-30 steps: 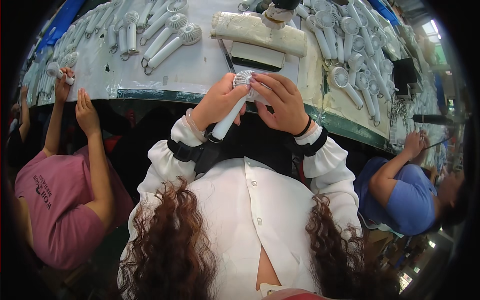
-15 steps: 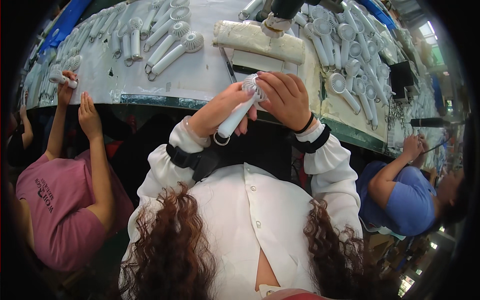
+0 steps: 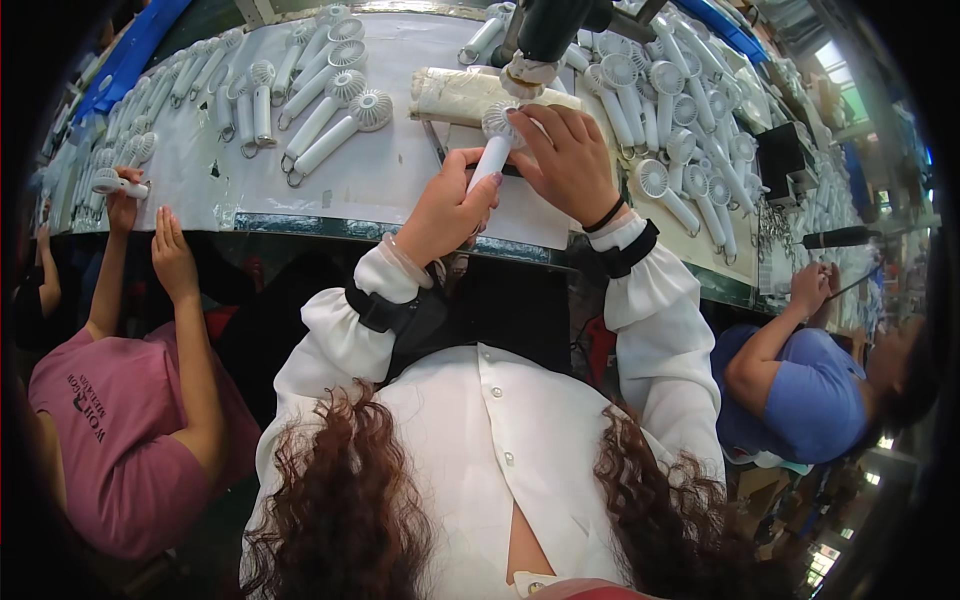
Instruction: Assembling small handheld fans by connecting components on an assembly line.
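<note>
A white handheld fan (image 3: 489, 160) is held between my two hands, tilted with its round slatted head up and away from me. My left hand (image 3: 446, 203) is wrapped around its handle. At the fan's head, my right hand (image 3: 566, 160) grips the rim with bent fingers. Just above the head hangs the dark machine (image 3: 552, 32) with a wrapped, pale tip (image 3: 528, 76). Behind the fan lies a pad wrapped in worn whitish film (image 3: 445, 95). The handle's lower end is hidden by my left hand.
Several white fans (image 3: 345, 128) lie in rows on the left of the table (image 3: 240, 190); more fans (image 3: 690, 170) are piled at the right near a black box (image 3: 783, 165). A person in pink (image 3: 140, 430) works at my left, one in blue (image 3: 800, 390) at my right.
Both hands have carried the fan forward over the table, up to beneath the machine's tip. My left hand has shifted from near the fan's head to its handle.
</note>
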`<state>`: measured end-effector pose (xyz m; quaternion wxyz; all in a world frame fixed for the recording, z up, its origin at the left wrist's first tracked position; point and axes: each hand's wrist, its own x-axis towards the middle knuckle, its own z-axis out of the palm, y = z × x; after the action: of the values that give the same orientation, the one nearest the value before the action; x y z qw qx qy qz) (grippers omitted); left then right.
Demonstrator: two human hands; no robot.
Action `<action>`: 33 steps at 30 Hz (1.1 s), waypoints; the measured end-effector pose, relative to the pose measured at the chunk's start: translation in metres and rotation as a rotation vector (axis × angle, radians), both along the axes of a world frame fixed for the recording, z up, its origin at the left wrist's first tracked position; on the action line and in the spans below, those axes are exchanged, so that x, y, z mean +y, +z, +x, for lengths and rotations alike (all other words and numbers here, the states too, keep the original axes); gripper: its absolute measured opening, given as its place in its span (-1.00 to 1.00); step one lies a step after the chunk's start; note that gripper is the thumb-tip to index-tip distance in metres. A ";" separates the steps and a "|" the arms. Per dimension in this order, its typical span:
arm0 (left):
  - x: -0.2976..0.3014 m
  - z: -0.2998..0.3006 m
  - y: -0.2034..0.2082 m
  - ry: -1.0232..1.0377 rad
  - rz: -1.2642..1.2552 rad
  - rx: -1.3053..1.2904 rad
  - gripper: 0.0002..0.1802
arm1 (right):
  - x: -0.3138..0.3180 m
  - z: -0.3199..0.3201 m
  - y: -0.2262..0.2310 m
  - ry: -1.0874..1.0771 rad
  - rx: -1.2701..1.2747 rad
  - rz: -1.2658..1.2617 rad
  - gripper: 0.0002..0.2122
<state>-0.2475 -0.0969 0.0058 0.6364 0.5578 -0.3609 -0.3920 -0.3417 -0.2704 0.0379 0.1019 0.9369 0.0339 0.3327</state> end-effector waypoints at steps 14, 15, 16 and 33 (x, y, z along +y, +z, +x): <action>-0.019 0.010 0.005 0.060 0.081 -0.004 -0.57 | -0.003 0.000 0.007 -0.034 0.020 0.069 -0.53; -0.019 0.010 0.005 0.066 0.097 -0.017 -0.58 | -0.003 -0.001 0.007 -0.049 0.022 0.103 -0.53; -0.020 0.010 0.006 0.069 0.112 -0.029 -0.58 | -0.004 -0.002 0.007 -0.051 0.023 0.102 -0.53; 0.013 0.011 -0.001 -0.032 0.038 0.007 -0.58 | -0.002 -0.009 0.008 0.157 -0.045 0.807 -0.64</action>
<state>-0.2366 -0.0835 0.0045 0.6205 0.5625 -0.3602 -0.4108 -0.3508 -0.2724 0.0456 -0.2987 0.8886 -0.0300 0.3467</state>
